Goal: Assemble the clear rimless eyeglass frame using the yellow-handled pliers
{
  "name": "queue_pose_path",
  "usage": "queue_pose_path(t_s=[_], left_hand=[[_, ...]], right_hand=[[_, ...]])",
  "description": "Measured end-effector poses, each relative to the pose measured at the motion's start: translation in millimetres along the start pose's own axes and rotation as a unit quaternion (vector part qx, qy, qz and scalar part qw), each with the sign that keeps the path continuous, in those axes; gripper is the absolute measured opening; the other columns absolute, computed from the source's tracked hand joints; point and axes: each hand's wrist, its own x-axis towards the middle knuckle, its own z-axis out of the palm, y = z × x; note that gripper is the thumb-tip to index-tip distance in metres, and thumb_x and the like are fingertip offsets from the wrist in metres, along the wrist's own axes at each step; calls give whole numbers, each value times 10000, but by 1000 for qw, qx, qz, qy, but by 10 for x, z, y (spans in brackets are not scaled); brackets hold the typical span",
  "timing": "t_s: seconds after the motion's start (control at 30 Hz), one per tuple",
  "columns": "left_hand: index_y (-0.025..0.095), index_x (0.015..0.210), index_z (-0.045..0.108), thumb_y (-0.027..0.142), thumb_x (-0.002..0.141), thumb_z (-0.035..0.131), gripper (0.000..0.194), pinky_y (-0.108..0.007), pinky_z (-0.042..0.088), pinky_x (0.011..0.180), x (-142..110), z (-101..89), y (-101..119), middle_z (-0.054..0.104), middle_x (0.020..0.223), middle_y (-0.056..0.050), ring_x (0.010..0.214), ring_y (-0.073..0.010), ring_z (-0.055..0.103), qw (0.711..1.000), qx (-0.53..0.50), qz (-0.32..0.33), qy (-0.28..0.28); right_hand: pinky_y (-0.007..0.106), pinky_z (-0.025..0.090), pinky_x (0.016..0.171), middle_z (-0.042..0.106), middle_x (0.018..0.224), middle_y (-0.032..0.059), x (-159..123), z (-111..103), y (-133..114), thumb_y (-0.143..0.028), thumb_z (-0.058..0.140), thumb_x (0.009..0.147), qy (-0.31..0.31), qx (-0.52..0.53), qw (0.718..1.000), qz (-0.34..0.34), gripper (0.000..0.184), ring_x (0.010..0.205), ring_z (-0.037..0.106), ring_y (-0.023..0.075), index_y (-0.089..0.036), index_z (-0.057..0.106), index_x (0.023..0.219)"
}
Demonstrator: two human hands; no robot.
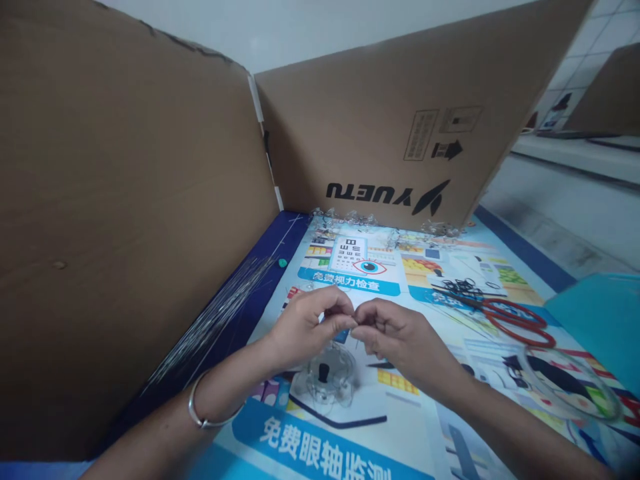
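My left hand [307, 327] and my right hand [395, 337] meet fingertip to fingertip above the middle of the table, both pinched closed on something too small to name. A silver bangle [203, 413] circles my left wrist. Just below the hands lies a clear plastic flower-shaped piece with a black centre [325, 380] on the printed poster [350, 427]. A long bundle of thin silvery wires [215, 320] lies to the left of my left hand, along the cardboard wall.
Cardboard walls stand on the left [125, 220] and at the back [400, 120]. Red-handled scissors [515, 320] and small black rings [463, 288] lie at the right. Clear plastic bits [350, 219] line the back wall. A clear ring [570, 380] lies at far right.
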Motion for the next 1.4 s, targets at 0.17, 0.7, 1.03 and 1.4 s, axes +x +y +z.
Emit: queue_pose_path(t_s=[0.17, 0.7, 1.03, 1.4], left_hand=[[158, 743, 569, 202, 806, 552, 78, -208, 432, 613, 19, 8, -13, 586, 697, 8, 655, -101, 530, 999, -24, -34, -17], [169, 1107, 513, 356, 809, 528, 352, -334, 429, 847, -396, -176, -497, 546, 1098, -87, 976, -205, 514, 984, -87, -90, -124], [177, 1110, 543, 386, 806, 560, 369, -338, 437, 835, -431, -132, -536, 553, 1080, -91, 964, -216, 528, 969, -88, -102, -205], [138, 1022, 622, 319, 874, 410, 315, -336, 379, 902, -377, -158, -816, 625, 1038, -79, 995, -213, 538, 923, -276, -134, -231]], right_hand=[[198, 414, 462, 517, 565, -50, 0, 9, 41, -297, 563, 763, 29, -26, 999, -16, 82, 493, 480, 94, -226, 572, 723], [198, 348, 414, 481, 557, -38, 18, 62, 336, -384, 558, 764, -2, 35, 994, 99, 216, 477, 402, 88, -200, 644, 837], [206, 423, 527, 603, 670, -19, -58, 135, 363, -296, 541, 817, 42, -92, 994, -38, 124, 579, 534, 108, -211, 620, 774], [196, 460, 562, 672, 701, -17, -1, 313, 378, -163, 534, 819, 90, -217, 940, -247, 105, 596, 615, 107, -216, 623, 801]])
